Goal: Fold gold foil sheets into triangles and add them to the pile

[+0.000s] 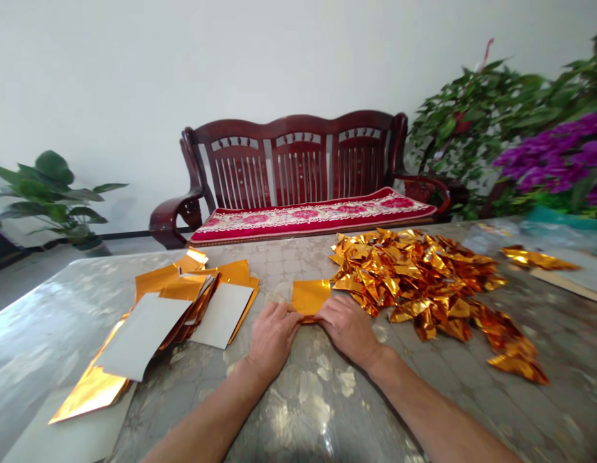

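Observation:
A small sheet of gold foil paper (311, 296) lies on the table between my two hands, its near edge turned up in a narrow fold. My left hand (273, 334) pinches that folded edge at its left end. At the right end, my right hand (349, 326) grips the same edge, fingers closed. To the left sits a loose stack of foil sheets (166, 283), some gold side up, others with a grey-white back (143, 331) showing. A big heap of folded gold foil pieces (409, 270) spreads just beyond my right hand.
The table (308, 411) has a patterned, shiny cover. A single folded piece (538, 259) rests at the right near clear plastic wrapping (496, 235). Behind the table stands a dark wooden bench (298, 161) with a red floral cushion. Potted plants (52, 193) flank it.

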Demonstrator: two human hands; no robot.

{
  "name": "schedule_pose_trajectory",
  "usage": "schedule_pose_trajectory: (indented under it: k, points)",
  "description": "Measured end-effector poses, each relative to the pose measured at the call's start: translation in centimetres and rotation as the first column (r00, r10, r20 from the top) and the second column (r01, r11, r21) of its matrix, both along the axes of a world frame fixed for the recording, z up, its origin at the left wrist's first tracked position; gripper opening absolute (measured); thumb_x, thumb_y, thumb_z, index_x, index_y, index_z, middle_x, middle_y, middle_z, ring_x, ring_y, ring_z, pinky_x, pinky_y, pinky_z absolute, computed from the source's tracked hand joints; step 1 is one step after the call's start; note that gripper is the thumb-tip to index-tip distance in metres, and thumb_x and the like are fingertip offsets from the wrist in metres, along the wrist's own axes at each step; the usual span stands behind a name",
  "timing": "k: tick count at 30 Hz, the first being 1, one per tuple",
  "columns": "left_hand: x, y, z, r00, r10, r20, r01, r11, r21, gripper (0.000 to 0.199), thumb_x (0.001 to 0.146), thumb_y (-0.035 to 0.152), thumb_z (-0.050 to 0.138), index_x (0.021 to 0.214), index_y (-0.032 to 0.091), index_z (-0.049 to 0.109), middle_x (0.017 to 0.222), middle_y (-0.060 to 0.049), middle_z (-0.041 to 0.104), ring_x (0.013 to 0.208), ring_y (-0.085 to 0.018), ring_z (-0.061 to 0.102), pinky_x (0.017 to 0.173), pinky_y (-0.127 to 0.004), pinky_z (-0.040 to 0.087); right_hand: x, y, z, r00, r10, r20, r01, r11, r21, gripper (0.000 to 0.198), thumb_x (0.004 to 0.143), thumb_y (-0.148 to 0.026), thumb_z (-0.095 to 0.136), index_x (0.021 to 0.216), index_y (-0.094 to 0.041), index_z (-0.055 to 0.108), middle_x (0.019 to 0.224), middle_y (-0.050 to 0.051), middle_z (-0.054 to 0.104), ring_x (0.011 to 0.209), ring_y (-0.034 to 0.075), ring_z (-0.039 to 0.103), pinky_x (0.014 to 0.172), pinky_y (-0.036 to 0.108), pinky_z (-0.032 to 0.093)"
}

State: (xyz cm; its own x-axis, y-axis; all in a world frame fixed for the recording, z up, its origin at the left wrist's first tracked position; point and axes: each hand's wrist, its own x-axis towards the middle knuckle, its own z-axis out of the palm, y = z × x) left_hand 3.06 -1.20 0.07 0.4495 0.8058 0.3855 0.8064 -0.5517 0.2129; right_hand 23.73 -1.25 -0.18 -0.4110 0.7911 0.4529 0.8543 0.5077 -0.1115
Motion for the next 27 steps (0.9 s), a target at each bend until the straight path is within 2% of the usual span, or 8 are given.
schedule_pose_trajectory:
  k: [4,8,14,18,23,27]
  points:
    - [0.1,0.3,0.1,0.999,-0.012,-0.052,0.008,0.997,-0.072,0.024,0.097,0.029,0.050,0.096,0.027,0.073,0.089,-0.003,0.067,0.089,-0.020,0.056,0.080,-0.031,0.046,0.1,0.2,-0.2,0.999,0.030,-0.041,-0.033,0.998,-0.061,0.015,0.094,-0.027,0.060,0.091,-0.025,0.074,0.084,0.002,0.067,0.088,0.018,0.055,0.078,0.030,0.037]
    - [0.0,0.8,0.3,1.000,0.009,-0.021,-0.011,0.992,-0.127,0.027,0.098,0.032,0.049,0.089,0.024,0.074,0.087,-0.004,0.067,0.089,-0.020,0.058,0.079,-0.030,0.043,0.4,0.3,0.0,0.996,0.053,-0.065,-0.060,0.991,-0.117,0.017,0.094,-0.028,0.059,0.088,-0.023,0.074,0.085,0.002,0.067,0.088,0.018,0.055,0.080,0.030,0.037]
    - [-0.3,1.7,0.1,0.990,0.097,0.105,-0.068,0.965,-0.254,0.025,0.093,0.032,0.056,0.079,0.021,0.072,0.082,-0.002,0.069,0.085,-0.018,0.059,0.078,-0.028,0.040,0.3,0.4,0.4,0.988,-0.084,-0.133,0.052,0.973,-0.226,0.021,0.095,-0.028,0.056,0.085,-0.024,0.075,0.085,0.002,0.069,0.086,0.018,0.056,0.076,0.028,0.037]
    - [-0.1,2.1,0.4,0.973,0.198,0.115,-0.150,0.930,-0.336,0.027,0.089,0.037,0.059,0.073,0.020,0.071,0.076,-0.001,0.068,0.078,-0.017,0.058,0.072,-0.027,0.037,0.2,0.6,0.4,0.977,-0.150,-0.151,0.102,0.952,-0.287,0.019,0.093,-0.028,0.057,0.086,-0.024,0.075,0.087,0.002,0.070,0.088,0.017,0.057,0.076,0.028,0.037]
    - [0.0,2.3,0.9,0.969,0.231,0.087,-0.187,0.917,-0.352,0.035,0.088,0.040,0.059,0.061,0.018,0.067,0.061,0.001,0.060,0.062,-0.013,0.050,0.060,-0.026,0.027,0.0,0.7,0.4,0.963,-0.231,-0.137,0.182,0.936,-0.300,0.011,0.089,-0.023,0.059,0.086,-0.023,0.069,0.087,0.000,0.071,0.086,0.017,0.058,0.073,0.027,0.034]
    - [-0.1,2.4,0.9,0.965,0.252,0.070,-0.218,0.922,-0.319,0.035,0.086,0.042,0.062,0.060,0.018,0.065,0.060,0.001,0.058,0.062,-0.014,0.050,0.059,-0.027,0.026,-0.2,0.7,0.6,0.966,-0.240,-0.099,0.201,0.933,-0.299,0.011,0.089,-0.022,0.058,0.085,-0.023,0.067,0.086,0.000,0.070,0.085,0.017,0.057,0.072,0.028,0.032]
